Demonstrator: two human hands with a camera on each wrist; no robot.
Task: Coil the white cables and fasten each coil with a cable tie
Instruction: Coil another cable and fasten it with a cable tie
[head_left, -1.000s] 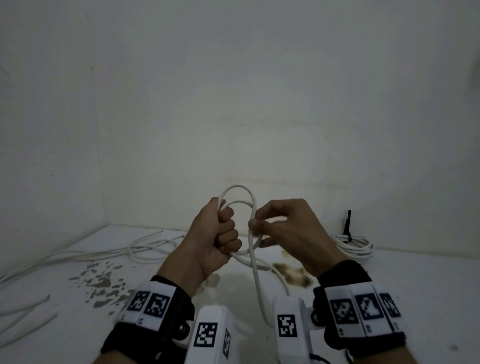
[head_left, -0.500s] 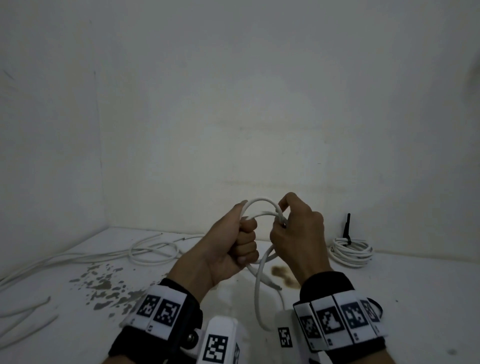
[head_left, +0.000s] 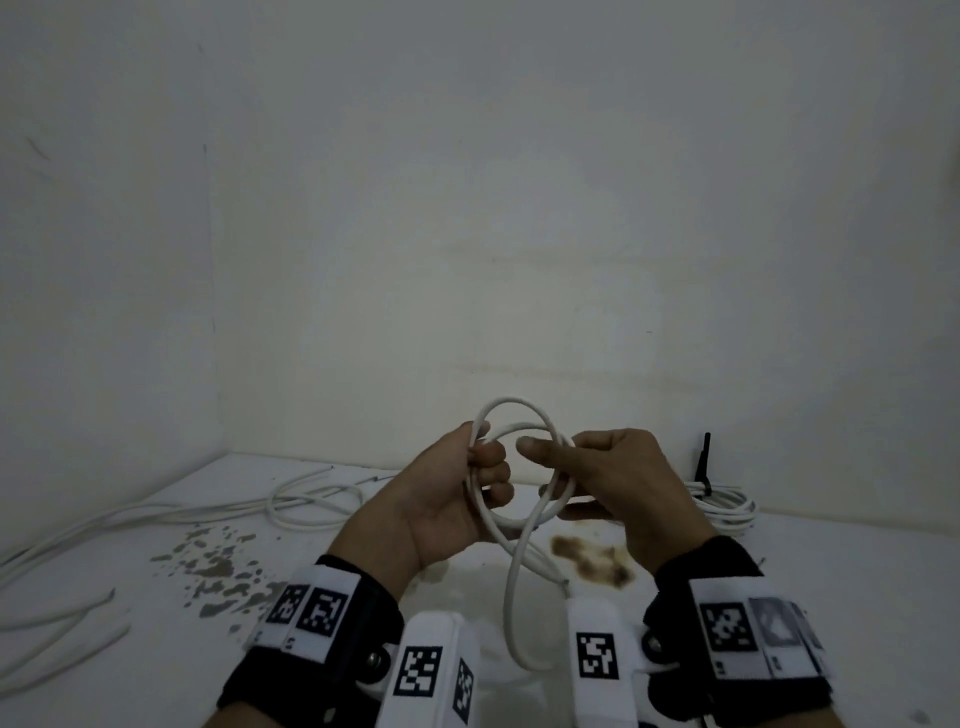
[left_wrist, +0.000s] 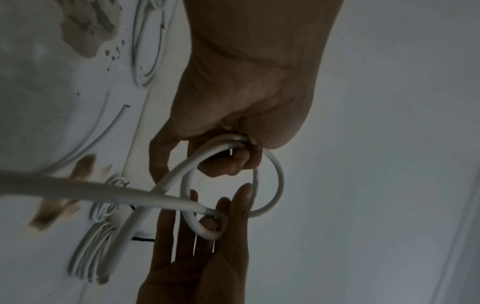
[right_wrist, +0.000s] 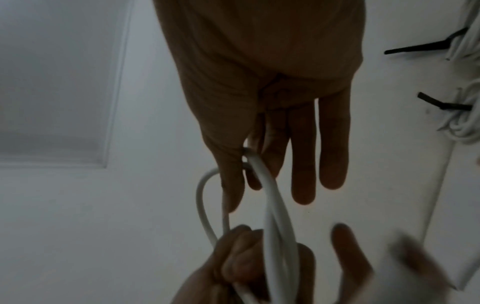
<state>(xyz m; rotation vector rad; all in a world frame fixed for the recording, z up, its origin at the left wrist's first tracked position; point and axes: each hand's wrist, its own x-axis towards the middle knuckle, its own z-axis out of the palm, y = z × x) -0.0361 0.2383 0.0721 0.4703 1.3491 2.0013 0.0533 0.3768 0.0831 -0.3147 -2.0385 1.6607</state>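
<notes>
The fingers (head_left: 491, 467) of the left hand (head_left: 447, 499) are clenched round the gathered turns of a white cable (head_left: 519, 415), pinning two or three small loops against the palm just below the centre of the head view. The right hand (head_left: 623, 483) has its fingers nearly straight, and the cable passes between the index finger and thumb, a light guiding touch on the newest loop, not a firm grip; the left wrist view shows those fingertips (left_wrist: 245, 193) reaching into the ring. From the loops a free tail (head_left: 511, 613) hangs down toward the lower centre of the frame, so this coil is, by my reading, only partly wound and has no tie on it yet. Further out, at the right edge of the worktop (head_left: 857, 571), lies a finished coil (head_left: 722, 506) bound with a black cable tie (head_left: 702, 462) whose end sticks up; the right wrist view shows two such black ties in its upper right corner, which suggests two coils are done. At the left of the frame loose cables (head_left: 306, 504) still sprawl uncoiled along the worktop, with more strands in the lower left. So a fair share remains: finish winding this one, tie it, then deal with the loose cables at the left.
</notes>
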